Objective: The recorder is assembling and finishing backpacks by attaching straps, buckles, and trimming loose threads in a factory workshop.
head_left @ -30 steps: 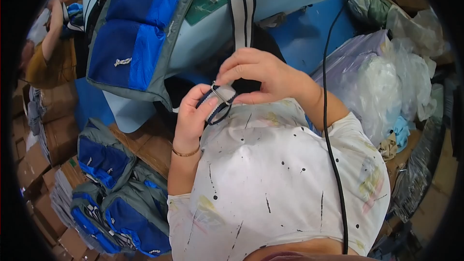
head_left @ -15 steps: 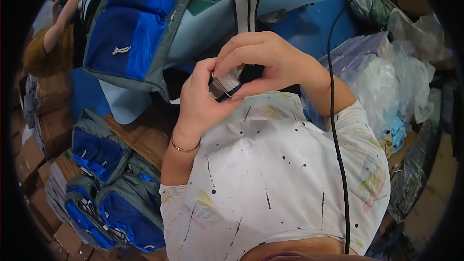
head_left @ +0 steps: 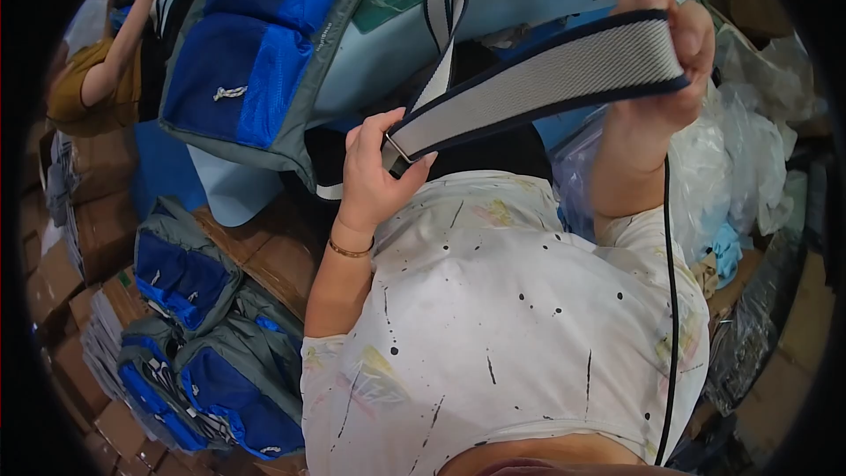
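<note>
A grey webbing strap with dark blue edges stretches between my two hands. My left hand is closed around a metal buckle through which the strap passes. Out to the upper right, my right hand grips the strap where it folds back. Another stretch of the same webbing runs from near the buckle up to the table. Left of it, a blue and grey backpack hangs over the table's near edge, its pocket fitted with a white cord pull.
The light blue table curves across the top. Several blue and grey backpacks are piled at lower left beside cardboard boxes. Clear plastic bags lie at right. A black cable hangs on my right; another person's arm shows at upper left.
My right hand has moved away from the buckle to the upper right, drawing out a long loop of strap. My left hand has stayed at the buckle.
</note>
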Motion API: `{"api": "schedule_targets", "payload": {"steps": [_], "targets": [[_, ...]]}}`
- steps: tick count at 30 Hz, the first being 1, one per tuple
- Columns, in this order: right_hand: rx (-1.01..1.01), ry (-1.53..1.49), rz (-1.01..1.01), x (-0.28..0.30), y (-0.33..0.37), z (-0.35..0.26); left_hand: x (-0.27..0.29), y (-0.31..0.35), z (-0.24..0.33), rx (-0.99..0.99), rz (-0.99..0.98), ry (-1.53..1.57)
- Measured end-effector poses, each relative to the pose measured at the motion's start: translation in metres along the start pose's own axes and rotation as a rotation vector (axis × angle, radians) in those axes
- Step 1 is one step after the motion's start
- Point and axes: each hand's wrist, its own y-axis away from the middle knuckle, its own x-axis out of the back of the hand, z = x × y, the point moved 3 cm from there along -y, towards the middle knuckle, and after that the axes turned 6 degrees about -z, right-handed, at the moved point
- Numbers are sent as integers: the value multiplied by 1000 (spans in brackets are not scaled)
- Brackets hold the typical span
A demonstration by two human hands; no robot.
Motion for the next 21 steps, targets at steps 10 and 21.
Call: {"api": "schedule_targets", "payload": {"steps": [10,21], "targets": [[-206,1290,-597,-18,-13,6,-3,-9,14,77,132,-188],[-446,943,-536,-77,51,70,-12,-6,34,-93,184,-204]]}}
